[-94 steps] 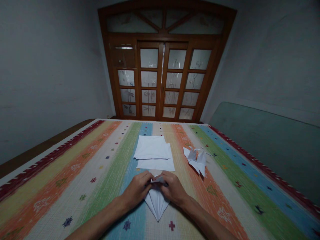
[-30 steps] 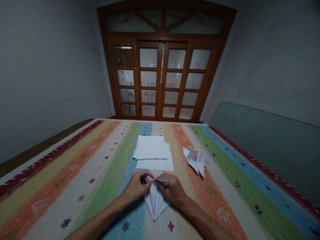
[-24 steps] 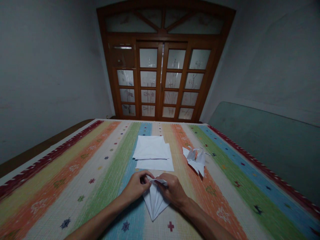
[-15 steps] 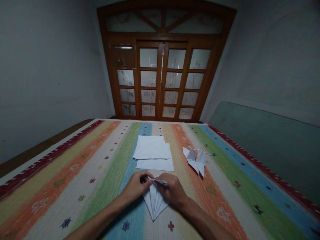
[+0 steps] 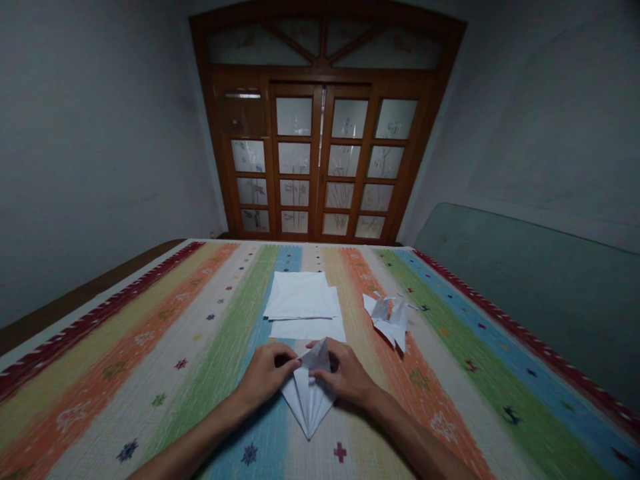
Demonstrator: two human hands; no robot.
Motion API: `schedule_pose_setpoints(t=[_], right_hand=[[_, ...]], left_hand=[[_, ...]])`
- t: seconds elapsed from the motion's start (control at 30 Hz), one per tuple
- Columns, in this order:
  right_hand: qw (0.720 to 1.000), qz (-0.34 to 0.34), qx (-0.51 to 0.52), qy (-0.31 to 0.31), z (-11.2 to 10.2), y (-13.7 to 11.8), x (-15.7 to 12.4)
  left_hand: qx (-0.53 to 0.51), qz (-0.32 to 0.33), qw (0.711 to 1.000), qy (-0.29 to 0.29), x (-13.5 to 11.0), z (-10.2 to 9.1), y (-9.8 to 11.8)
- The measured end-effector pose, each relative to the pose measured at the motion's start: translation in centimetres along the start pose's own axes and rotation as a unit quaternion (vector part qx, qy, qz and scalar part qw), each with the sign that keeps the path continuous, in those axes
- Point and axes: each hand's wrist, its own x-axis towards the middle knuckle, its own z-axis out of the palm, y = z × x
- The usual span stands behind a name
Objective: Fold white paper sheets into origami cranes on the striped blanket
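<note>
A partly folded sheet of white origami paper (image 5: 309, 403) lies on the striped cloth in front of me, its pointed end toward me and several creases fanning from that tip. At its left upper edge, my left hand (image 5: 270, 369) pinches the paper between thumb and fingers. My right hand (image 5: 349, 375) grips the opposite side, thumb on top of the paper and fingers behind it. Between the hands a pointed flap stands up, its shaded face toward me. Parts of both hands' fingers are hidden by the paper.
Just beyond my hands lies a stack of white paper sheets (image 5: 300, 297). Folded paper cranes (image 5: 393, 320) rest to its right. A striped, patterned tablecloth (image 5: 210, 373) covers the table. Farther off are wooden glass-paned doors (image 5: 320, 160), with a pale green panel (image 5: 525, 280) at right.
The paper's upper flap has been raised and now points away from me. My right hand has opened its grip somewhat, with the thumb now on the paper's face. The view shifted slightly.
</note>
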Motion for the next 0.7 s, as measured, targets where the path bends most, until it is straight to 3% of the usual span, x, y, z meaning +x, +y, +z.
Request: schedule_pose_setpoints(t=[0.13, 0.4, 0.57, 0.7], right_hand=[[1.0, -0.005, -0.01, -0.022, -0.84, 0.21, 0.13], [0.999, 0.039, -0.027, 0.007, -0.66, 0.52, -0.07], [0.998, 0.001, -0.06, 0.003, -0.5, 0.06, -0.26], [0.995, -0.048, -0.091, -0.013, -0.32, 0.0, -0.47]], left_hand=[[0.02, 0.008, 0.999, 0.031, 0.15, -0.4, -0.26], [0.065, 0.062, 0.996, 0.02, 0.11, -0.47, -0.61], [0.151, 0.123, 0.981, -0.003, -0.43, -0.09, -0.85], [0.246, 0.198, 0.948, -0.031, -0.7, 0.01, -0.88]])
